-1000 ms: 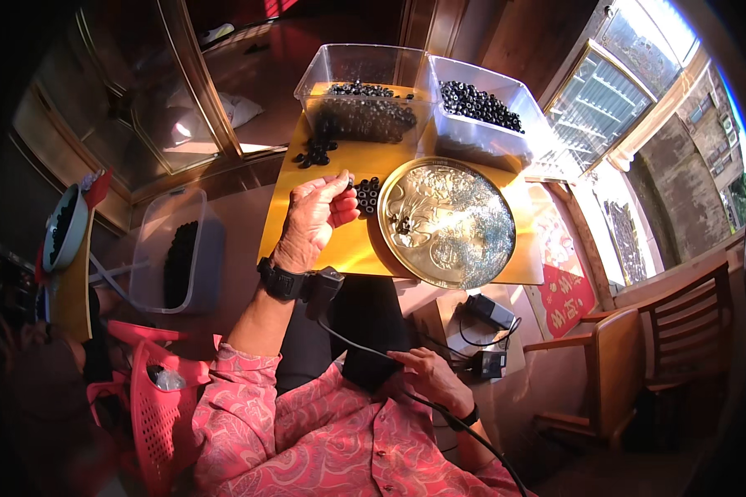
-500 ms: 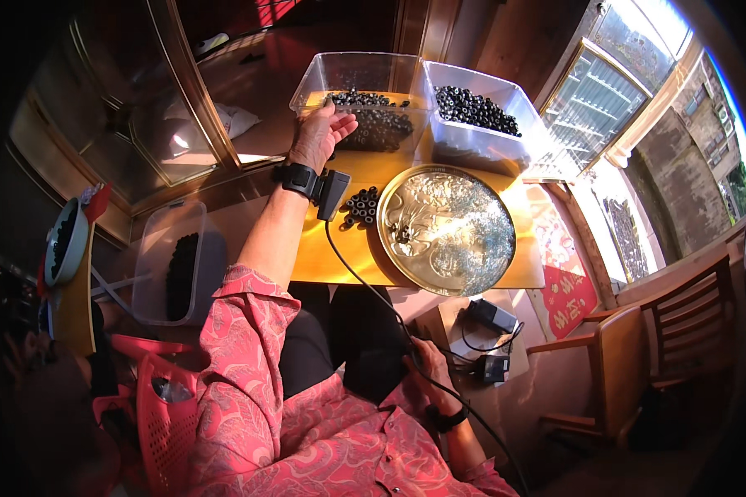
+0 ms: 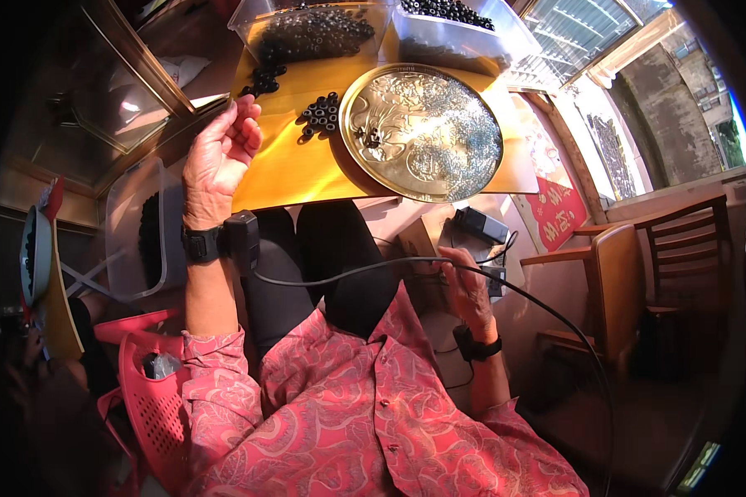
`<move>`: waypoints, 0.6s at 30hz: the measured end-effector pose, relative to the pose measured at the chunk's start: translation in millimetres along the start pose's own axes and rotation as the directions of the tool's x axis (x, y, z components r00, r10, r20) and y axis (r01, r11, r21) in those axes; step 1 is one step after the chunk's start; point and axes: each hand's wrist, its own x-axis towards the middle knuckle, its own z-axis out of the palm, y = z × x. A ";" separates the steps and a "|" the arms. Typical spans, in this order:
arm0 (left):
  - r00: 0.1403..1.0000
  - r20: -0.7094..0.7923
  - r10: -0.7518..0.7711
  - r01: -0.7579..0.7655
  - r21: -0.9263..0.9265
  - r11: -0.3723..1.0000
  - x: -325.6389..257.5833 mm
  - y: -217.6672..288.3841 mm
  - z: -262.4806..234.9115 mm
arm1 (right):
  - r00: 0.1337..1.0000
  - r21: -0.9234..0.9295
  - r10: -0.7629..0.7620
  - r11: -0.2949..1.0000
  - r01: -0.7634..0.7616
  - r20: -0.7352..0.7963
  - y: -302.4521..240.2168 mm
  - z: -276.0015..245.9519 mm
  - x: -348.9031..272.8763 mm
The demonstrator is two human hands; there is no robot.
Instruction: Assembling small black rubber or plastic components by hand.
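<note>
My left hand (image 3: 222,157) hovers by the left edge of the yellow table (image 3: 273,178), its fingers loosely curled and apart, with nothing seen in them. Just beyond its fingertips lies a small pile of black ring-shaped pieces (image 3: 263,80). A second cluster of black rings (image 3: 319,116) sits beside a round gold embossed tray (image 3: 423,170), which holds a few dark pieces on its left side. Raised below the table's front edge, my right hand (image 3: 467,288) has its fingers stretched out. A black cable (image 3: 389,265) from the left wrist device passes at its fingertips; whether they touch is unclear.
Two clear plastic tubs (image 3: 315,37) of black rings stand at the table's back. Another clear tub (image 3: 133,240) and a red plastic basket chair (image 3: 153,398) are at left. Black adapters (image 3: 481,225) rest on a box at right, near a wooden chair (image 3: 617,290).
My left hand has come back from the left tub to the table's left edge. A small pile of black rings now shows near it. My right hand has risen, and the view has tilted down.
</note>
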 end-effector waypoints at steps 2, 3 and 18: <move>0.999 0.006 0.037 -0.037 -0.024 0.999 -11.7 9.5 -1.9 | 1.000 -0.005 -0.003 1.000 0.003 0.018 2.7 -7.5 -3.1; 0.999 0.050 0.017 -0.016 -0.022 1.000 -15.6 16.7 -6.3 | 0.995 -0.013 -0.064 0.998 0.065 0.071 4.7 -11.0 -4.2; 0.966 -0.139 0.219 -0.140 0.430 0.892 -142.0 13.8 -62.8 | 0.934 -0.131 0.056 0.991 -0.010 0.352 52.4 17.0 -80.4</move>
